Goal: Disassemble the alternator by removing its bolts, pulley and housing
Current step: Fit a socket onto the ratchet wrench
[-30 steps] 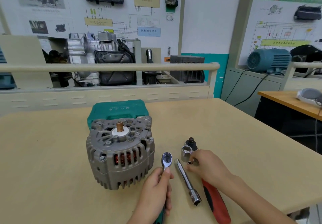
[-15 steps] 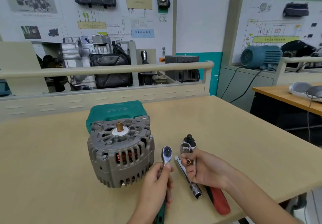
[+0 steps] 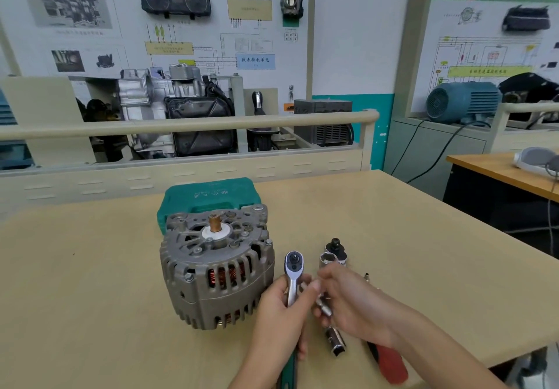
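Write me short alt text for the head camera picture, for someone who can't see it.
A person's left hand grips a ratchet wrench upright on a tan table, while the right hand handles a metal extension bar beside it. A grey alternator stands just left of the hands, in front of a green tool case, with sockets nearby.

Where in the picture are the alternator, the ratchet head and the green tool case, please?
alternator (image 3: 216, 267): head view, on its grey ribbed housing.
ratchet head (image 3: 294, 261): head view, on the round drive end.
green tool case (image 3: 208, 196): head view, on its lid behind the alternator.
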Available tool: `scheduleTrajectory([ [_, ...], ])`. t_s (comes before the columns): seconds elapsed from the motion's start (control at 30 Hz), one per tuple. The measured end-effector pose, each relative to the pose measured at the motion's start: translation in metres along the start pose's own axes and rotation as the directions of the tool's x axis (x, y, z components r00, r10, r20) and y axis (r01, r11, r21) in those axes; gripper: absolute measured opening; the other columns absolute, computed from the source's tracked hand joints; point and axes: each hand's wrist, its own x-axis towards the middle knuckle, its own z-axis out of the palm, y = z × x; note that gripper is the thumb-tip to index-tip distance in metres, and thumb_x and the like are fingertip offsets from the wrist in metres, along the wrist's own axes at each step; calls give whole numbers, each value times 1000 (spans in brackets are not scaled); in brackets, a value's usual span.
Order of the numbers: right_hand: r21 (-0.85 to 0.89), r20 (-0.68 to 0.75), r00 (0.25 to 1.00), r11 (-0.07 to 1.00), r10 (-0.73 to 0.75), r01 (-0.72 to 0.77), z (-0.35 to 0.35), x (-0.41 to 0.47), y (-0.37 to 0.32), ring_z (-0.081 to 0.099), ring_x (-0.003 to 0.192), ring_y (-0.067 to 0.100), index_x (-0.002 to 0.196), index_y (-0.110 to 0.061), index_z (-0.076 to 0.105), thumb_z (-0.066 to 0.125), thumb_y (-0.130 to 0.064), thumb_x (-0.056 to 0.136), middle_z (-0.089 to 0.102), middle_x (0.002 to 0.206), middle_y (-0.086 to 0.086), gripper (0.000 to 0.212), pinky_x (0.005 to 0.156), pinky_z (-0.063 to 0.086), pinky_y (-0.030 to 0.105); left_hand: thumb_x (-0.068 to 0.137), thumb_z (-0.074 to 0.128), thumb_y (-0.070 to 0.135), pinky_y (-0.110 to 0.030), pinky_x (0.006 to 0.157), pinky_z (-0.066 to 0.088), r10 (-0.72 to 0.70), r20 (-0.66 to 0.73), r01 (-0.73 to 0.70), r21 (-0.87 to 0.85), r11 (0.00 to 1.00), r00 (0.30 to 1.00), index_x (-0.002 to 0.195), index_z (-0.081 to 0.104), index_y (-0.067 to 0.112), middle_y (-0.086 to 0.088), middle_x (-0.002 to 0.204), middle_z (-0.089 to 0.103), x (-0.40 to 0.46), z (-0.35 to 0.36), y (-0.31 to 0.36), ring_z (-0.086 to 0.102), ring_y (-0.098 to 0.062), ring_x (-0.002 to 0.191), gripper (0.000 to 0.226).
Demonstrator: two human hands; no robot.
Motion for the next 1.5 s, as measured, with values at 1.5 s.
scheduleTrajectory([
  [1.5,-713,-98,761,579,-641,396,-22,-6,10,38,54,2,83,-14,70,52,-33,93,51,58,-12,28,55,31,18,94,55,24,-20,44,41,139,-69,-126,165,978,988,99,57,46,10,75,70,-6,2,5,50,-12,38,22],
])
